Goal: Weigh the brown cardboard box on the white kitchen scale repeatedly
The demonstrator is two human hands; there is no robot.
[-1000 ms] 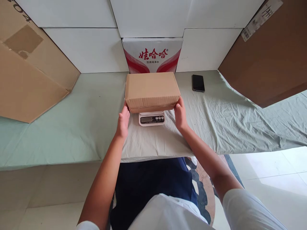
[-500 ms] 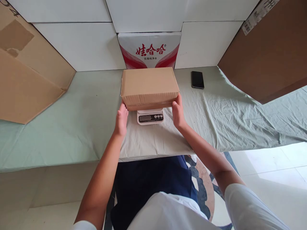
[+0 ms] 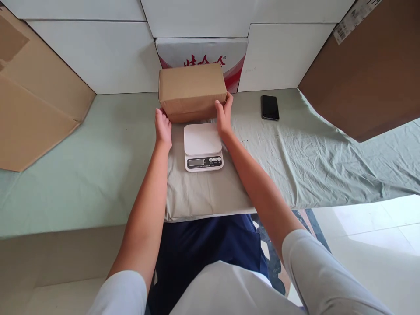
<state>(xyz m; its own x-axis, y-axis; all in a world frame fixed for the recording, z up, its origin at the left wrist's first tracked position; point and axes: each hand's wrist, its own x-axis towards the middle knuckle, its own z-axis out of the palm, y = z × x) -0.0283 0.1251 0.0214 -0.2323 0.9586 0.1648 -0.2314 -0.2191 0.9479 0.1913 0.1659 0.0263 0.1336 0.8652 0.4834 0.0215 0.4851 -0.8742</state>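
Observation:
A brown cardboard box [image 3: 193, 89] is held between my two hands, just beyond a small white kitchen scale [image 3: 202, 146]. My left hand [image 3: 163, 127] grips its lower left corner, fingers partly hidden beneath. On the opposite side, my right hand [image 3: 225, 113] is closed on the lower right corner, thumb on the front face. The scale's platform lies bare, and its display faces me with several buttons beside it. Whether the box touches the cloth behind the scale I cannot tell.
A black phone [image 3: 269, 107] lies on the green cloth [image 3: 131, 175] to the right. Behind the box stands a white and red carton [image 3: 236, 70] against white panels. Large cardboard pieces flank the table, one at the left [image 3: 42, 100] and one at the right [image 3: 367, 74].
Both hands have carried the cardboard box away from me and slightly left. It now sits past the scale, whose platform has come into view, and covers part of the red lettering.

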